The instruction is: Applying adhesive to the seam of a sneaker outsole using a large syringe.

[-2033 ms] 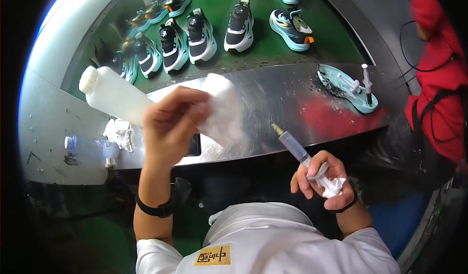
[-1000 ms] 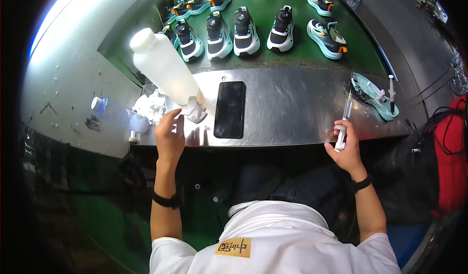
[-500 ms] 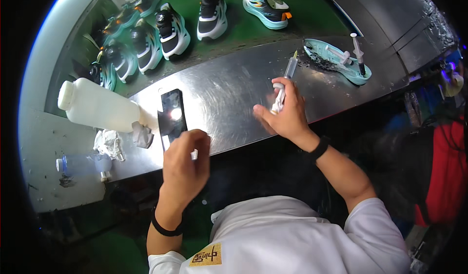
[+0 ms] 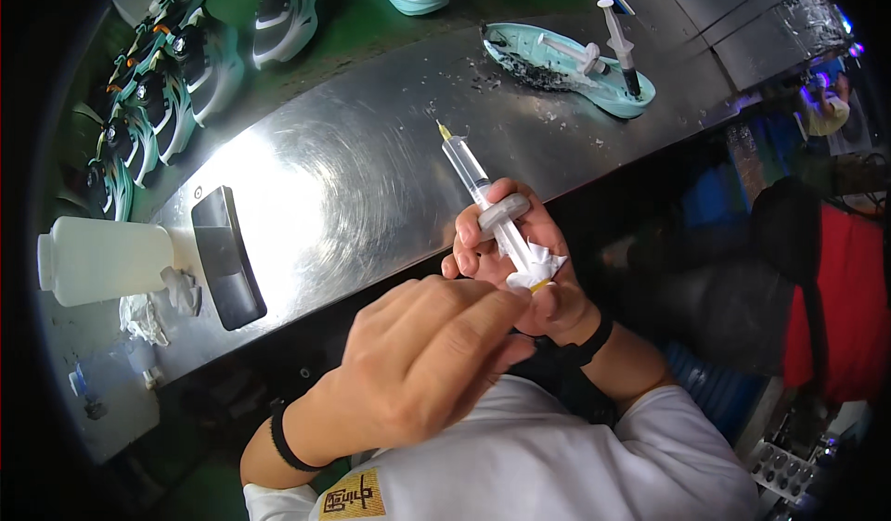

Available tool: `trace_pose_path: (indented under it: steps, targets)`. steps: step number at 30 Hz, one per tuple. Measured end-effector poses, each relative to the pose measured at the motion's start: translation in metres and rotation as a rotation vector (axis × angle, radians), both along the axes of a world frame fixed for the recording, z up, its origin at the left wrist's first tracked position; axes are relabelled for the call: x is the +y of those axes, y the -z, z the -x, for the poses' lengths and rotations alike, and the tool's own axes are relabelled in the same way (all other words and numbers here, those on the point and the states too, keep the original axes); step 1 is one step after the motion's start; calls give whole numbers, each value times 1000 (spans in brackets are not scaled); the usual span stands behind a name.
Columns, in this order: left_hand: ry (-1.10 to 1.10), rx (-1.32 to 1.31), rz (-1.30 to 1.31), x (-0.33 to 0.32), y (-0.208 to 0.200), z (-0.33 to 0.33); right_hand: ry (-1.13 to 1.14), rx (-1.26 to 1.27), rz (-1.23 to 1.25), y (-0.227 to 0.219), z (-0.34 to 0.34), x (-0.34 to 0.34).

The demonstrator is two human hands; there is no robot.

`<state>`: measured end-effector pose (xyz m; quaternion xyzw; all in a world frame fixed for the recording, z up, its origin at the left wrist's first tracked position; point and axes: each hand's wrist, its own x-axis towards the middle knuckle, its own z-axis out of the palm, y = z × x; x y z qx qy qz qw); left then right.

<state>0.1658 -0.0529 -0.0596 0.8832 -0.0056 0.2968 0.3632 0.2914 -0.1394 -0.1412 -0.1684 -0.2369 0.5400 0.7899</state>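
My right hand (image 4: 555,294) is wrapped round a clear syringe (image 4: 467,168) with a yellow needle hub. Its tip points away and to the left, and a grey ring-like piece (image 4: 504,213) sits at its finger flange. White tissue (image 4: 538,266) and a bit of yellow are wrapped about the plunger's end. There my left hand (image 4: 432,349) meets it, fingers pinched together; what lies between them is hidden. Beyond, on the metal bench, a mint shoe sole (image 4: 617,103) with black residue carries a lying syringe (image 4: 580,55) and a standing syringe (image 4: 619,43) with dark contents.
On the steel bench (image 4: 371,117) at left lie a black phone (image 4: 227,257), a white plastic bottle (image 4: 107,259) and crumpled tissue (image 4: 144,317). Several sneakers (image 4: 283,20) stand on the green surface behind. A red item (image 4: 835,308) is at the far right.
My left hand has moved from near the phone over to the syringe's plunger end. The syringe now tilts to the left, closer to me. The whole view has shifted, moving the shoes leftward.
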Motion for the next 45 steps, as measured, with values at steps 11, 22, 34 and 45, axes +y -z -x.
trace_pose_path:
  steps: [11,22,34,45]
  targets:
    - [7,39,-286,10,0,-27,148,-187,40,11,-13,-3]
    - [-420,464,-393,213,10,-187,340,-774,256,21,-105,-38]
    - [-782,758,-361,278,26,-210,355,-917,419,16,-144,-62]
    - [-497,440,436,168,-14,-56,420,-726,480,6,-145,-76]
